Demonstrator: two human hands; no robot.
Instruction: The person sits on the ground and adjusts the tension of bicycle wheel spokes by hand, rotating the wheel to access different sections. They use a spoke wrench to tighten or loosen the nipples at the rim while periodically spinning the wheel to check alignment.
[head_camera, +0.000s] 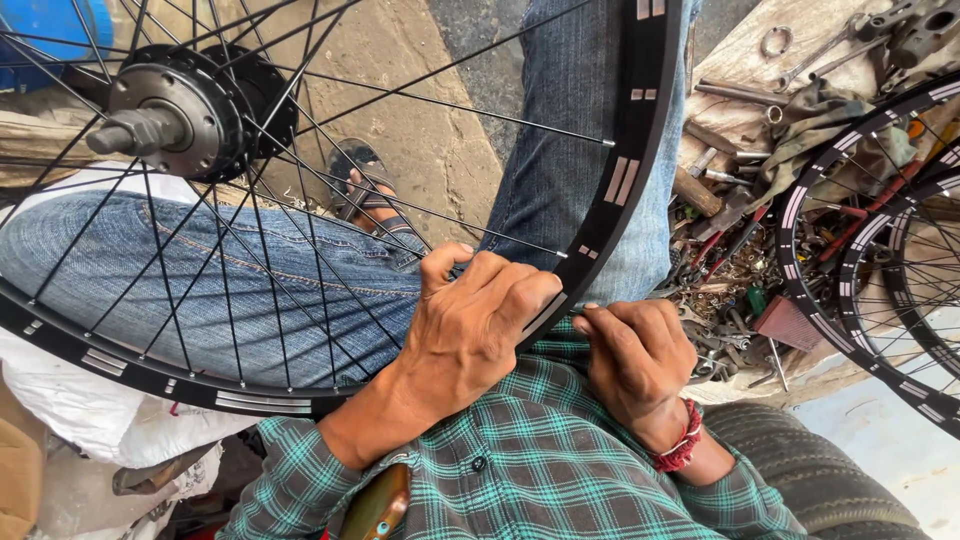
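Note:
A black bicycle wheel rim (640, 120) with thin steel spokes and a grey hub (170, 115) rests across my lap, over blue jeans. My left hand (470, 320) wraps over the rim's near edge, fingers curled around the rim and the spoke ends. My right hand (635, 350) sits just right of it, fingers pinched together against the outer side of the rim; I cannot see a tool in it. A red thread band circles my right wrist. My sleeves are green plaid.
Two more black spoked wheels (850, 270) lean at the right. Beside them lies a heap of wrenches, nuts and metal scraps (730, 270) on a wooden board. A tyre (830, 480) lies at lower right. A sandalled foot (365, 190) shows through the spokes.

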